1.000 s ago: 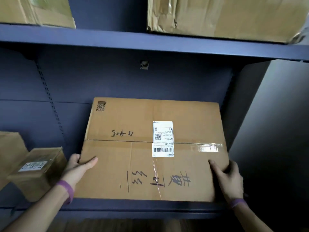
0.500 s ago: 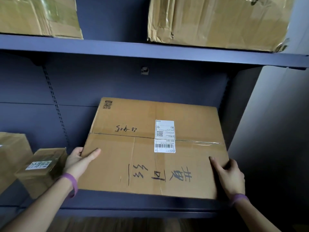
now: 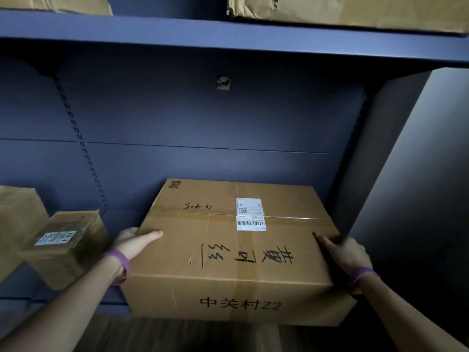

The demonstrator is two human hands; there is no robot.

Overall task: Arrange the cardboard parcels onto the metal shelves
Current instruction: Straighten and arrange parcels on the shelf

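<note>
A large cardboard parcel (image 3: pixel 228 252) with a white barcode label and black handwriting lies on the lower blue metal shelf (image 3: pixel 106 304). Its printed front face hangs out past the shelf's front edge. My left hand (image 3: pixel 134 241) holds the parcel's left side, thumb laid on top and fingers hidden down the side. My right hand (image 3: pixel 347 252) grips the near right top edge, with its thumb on top. Both wrists wear purple bands.
A small labelled parcel (image 3: pixel 68 245) sits just left of my left hand, and another parcel (image 3: pixel 17 219) stands at the far left. The upper shelf (image 3: pixel 228 34) carries more parcels (image 3: pixel 355 11). The shelf unit's dark side panel (image 3: pixel 406 174) stands close on the right.
The large parcel has come toward me: its front face now shows and covers the shelf's front edge. Both hands kept their places on its sides.
</note>
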